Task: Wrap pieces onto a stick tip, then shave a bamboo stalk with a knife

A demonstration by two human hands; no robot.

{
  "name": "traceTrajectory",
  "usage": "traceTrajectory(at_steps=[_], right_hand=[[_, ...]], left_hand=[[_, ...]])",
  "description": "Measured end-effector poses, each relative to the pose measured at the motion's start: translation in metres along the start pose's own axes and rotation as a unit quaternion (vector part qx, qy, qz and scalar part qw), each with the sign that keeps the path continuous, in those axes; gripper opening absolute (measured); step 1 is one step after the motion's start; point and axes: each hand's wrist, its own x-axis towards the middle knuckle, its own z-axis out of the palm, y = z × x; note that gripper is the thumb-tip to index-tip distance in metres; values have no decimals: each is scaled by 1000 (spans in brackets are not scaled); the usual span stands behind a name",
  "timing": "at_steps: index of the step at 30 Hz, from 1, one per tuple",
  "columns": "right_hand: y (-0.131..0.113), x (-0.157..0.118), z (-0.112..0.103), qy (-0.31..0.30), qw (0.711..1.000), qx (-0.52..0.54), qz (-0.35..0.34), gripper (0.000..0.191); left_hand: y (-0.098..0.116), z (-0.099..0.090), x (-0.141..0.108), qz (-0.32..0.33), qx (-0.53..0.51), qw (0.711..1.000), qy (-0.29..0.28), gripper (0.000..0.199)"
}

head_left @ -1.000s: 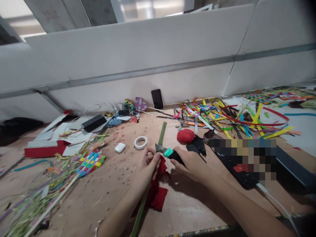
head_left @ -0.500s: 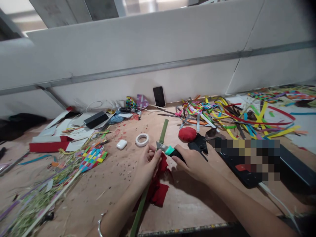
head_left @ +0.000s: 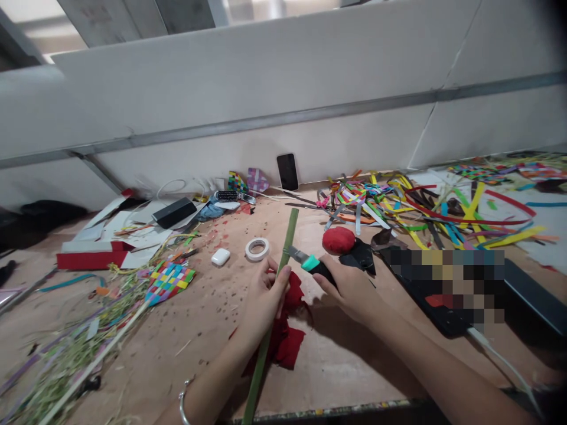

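Observation:
My left hand (head_left: pixel 266 292) is closed around a long flat green strip (head_left: pixel 290 231), which runs from the table's front edge up past my fingers. My right hand (head_left: pixel 349 287) grips a utility knife (head_left: pixel 312 264) with a black and teal handle. Its blade tip meets the right edge of the strip, just above my left thumb. Beneath both hands lies crumpled red cloth (head_left: pixel 290 348) with ragged edges. A roll of white tape (head_left: pixel 257 249) rests just beyond my left hand. Past the knife sits a red cloth-covered ball (head_left: pixel 338 240).
A white earbud case (head_left: pixel 220 257) lies left of the tape. A woven multicolour piece on a stick (head_left: pixel 170 282) is further left, by dried grass. A phone (head_left: pixel 287 172) leans on the wall. Tangled coloured strips (head_left: pixel 425 206) and a dark device with a cable (head_left: pixel 429 301) occupy the right.
The knife has pulled back slightly to the right, from across the green strip to its edge. The strip now stands turned a little. My left hand keeps its grip.

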Motion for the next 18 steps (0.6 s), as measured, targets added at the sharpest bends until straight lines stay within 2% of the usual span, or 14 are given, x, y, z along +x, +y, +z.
traceTrajectory(at_steps=[4, 12, 18], right_hand=[[1, 0, -3, -24, 998, 21, -45, 35], [6, 1, -9, -44, 998, 8, -52, 35], [7, 0, -9, -40, 998, -7, -56, 38]], left_hand=[[0, -1, 0, 14, -11, 1000, -7, 36], [10, 6, -6, -13, 10, 999, -35, 34], [7, 4, -5, -13, 11, 999, -32, 33]])
